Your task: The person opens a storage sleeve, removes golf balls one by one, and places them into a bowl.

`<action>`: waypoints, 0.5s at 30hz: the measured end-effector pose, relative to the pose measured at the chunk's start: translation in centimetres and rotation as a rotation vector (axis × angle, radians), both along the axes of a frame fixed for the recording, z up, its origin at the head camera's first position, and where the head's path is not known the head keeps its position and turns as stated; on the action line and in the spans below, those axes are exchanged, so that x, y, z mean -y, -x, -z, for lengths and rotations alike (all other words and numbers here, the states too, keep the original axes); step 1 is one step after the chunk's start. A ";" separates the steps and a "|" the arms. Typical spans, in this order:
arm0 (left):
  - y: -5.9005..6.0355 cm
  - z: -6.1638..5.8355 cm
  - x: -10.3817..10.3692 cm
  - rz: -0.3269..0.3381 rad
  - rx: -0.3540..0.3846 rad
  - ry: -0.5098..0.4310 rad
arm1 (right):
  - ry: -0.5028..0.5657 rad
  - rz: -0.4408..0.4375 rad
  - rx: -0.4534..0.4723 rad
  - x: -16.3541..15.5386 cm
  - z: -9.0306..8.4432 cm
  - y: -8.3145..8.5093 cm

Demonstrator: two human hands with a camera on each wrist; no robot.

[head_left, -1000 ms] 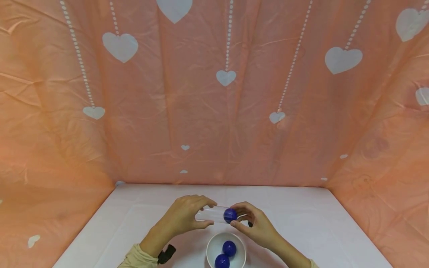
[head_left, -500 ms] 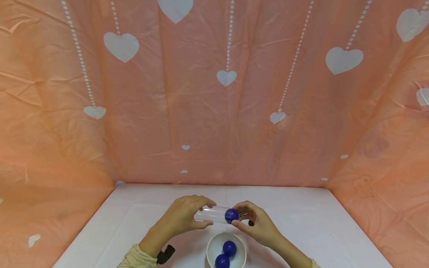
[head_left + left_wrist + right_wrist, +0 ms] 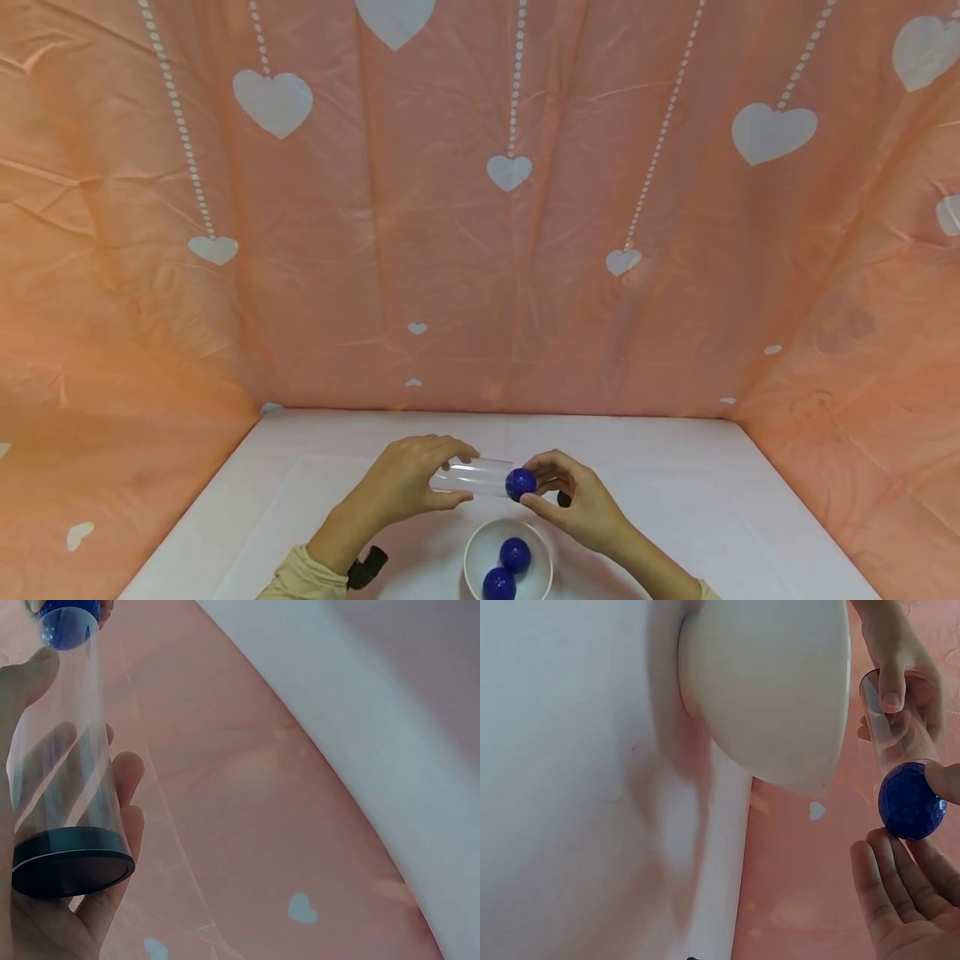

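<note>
My left hand [image 3: 408, 475] grips a clear plastic tube [image 3: 480, 477] lying nearly level above the table. In the left wrist view its closed end carries a black cap [image 3: 71, 862] near the palm, with the fingers wrapped round the wall. At the tube's open right end, my right hand [image 3: 581, 504] pinches a shiny blue ball [image 3: 521, 484] between thumb and fingertips. Part of the ball sits inside the mouth and most of it sticks out. The right wrist view shows the ball's faceted surface [image 3: 911, 801], with the thumb on one side and fingertips below.
A white bowl [image 3: 467, 567] stands on the white table [image 3: 315, 475] just below the hands, holding two more blue balls [image 3: 515, 554]. Black wrist gear [image 3: 367, 568] hangs by the left sleeve. An orange cloth with white hearts [image 3: 450, 275] walls the back and sides.
The blue ball has shifted slightly right and the tube slightly left, so more of the ball now stands out of the tube's mouth. The bowl and its balls look unmoved.
</note>
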State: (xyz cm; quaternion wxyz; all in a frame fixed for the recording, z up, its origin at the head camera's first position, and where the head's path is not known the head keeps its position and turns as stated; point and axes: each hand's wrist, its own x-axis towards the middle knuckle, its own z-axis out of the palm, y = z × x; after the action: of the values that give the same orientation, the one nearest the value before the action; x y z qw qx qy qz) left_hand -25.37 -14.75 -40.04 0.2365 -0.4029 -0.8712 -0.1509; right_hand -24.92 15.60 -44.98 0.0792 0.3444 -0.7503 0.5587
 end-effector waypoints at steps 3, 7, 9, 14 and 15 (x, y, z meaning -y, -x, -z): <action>0.0 0.0 0.1 -0.003 -0.003 -0.009 | -0.016 0.006 -0.009 -0.2 0.1 -0.1; 0.1 0.1 0.3 -0.006 0.017 -0.017 | -0.053 0.020 -0.023 -0.4 0.2 -0.5; 0.2 0.1 0.3 -0.012 0.032 -0.015 | -0.069 0.026 -0.031 -0.4 0.2 -0.7; 0.2 0.2 0.4 -0.024 0.042 -0.016 | -0.100 0.033 -0.075 -0.3 0.1 -1.3; 0.2 0.3 0.4 -0.023 0.041 -0.020 | -0.107 0.030 -0.084 -0.3 0.1 -1.5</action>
State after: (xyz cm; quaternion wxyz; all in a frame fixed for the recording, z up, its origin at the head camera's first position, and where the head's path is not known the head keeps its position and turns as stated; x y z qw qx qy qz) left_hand -25.60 -15.18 -40.33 0.2241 -0.3874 -0.8788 -0.1653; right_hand -23.43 15.90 -45.05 0.1003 0.3600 -0.7803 0.5016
